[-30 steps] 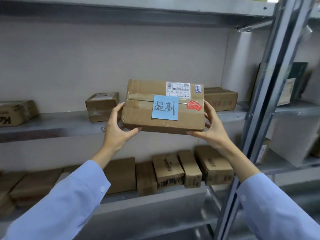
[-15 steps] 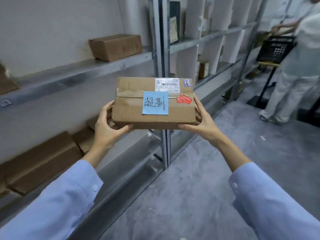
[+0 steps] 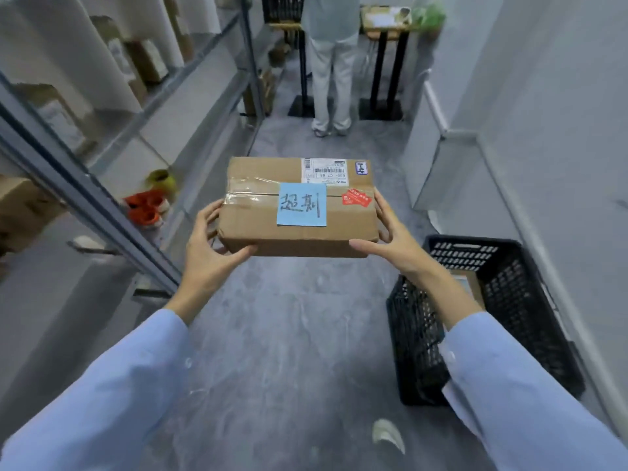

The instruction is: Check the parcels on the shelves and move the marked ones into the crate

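Head view: left hand (image 3: 207, 253) grips one end of the brown taped cardboard parcel (image 3: 258, 229) with its blue paper note (image 3: 301, 205), right hand (image 3: 390, 239) grips the other, mid-air above the grey floor (image 3: 289, 334). Best to swing it right and lower it flat into the black plastic mesh crate (image 3: 418, 334)

Both arms were stretched forward, wrists bare. The left hand (image 3: 209, 253) and right hand (image 3: 390, 237) gripped opposite ends of the parcel (image 3: 299, 212), thumbs on its near face, fingers curled round the sides.
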Demonstrator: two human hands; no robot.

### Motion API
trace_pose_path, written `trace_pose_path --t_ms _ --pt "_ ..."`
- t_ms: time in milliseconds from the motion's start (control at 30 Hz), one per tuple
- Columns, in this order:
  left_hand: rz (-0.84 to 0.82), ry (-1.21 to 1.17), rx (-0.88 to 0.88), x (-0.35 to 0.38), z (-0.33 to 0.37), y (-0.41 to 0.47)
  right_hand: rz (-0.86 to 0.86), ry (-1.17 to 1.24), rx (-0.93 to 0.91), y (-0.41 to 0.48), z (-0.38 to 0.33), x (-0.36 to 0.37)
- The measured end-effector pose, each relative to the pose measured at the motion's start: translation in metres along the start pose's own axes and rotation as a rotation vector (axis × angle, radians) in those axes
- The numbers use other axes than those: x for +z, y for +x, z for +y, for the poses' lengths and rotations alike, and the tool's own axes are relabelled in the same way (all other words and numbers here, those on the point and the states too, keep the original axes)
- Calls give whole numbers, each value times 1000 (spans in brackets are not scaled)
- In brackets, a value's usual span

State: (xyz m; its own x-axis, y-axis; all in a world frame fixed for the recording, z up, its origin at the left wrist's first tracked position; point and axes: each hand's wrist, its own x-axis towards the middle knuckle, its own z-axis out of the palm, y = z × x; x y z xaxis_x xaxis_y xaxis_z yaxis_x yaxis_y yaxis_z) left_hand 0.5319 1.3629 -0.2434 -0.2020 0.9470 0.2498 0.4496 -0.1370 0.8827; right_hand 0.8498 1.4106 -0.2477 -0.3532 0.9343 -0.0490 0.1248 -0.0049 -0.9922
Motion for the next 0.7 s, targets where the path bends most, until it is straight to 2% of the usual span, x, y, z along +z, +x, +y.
trace_pose_path --t_ms 200,467,700 --pt "-200 -41 -51 151 3 5 143 43 158 -51 74 -118" --pt "-366 -62 -196 347 -10 -12 282 82 322 -91 182 -267" --pt "-577 23 -254 463 -40 -11 426 162 488 -108 273 -356"
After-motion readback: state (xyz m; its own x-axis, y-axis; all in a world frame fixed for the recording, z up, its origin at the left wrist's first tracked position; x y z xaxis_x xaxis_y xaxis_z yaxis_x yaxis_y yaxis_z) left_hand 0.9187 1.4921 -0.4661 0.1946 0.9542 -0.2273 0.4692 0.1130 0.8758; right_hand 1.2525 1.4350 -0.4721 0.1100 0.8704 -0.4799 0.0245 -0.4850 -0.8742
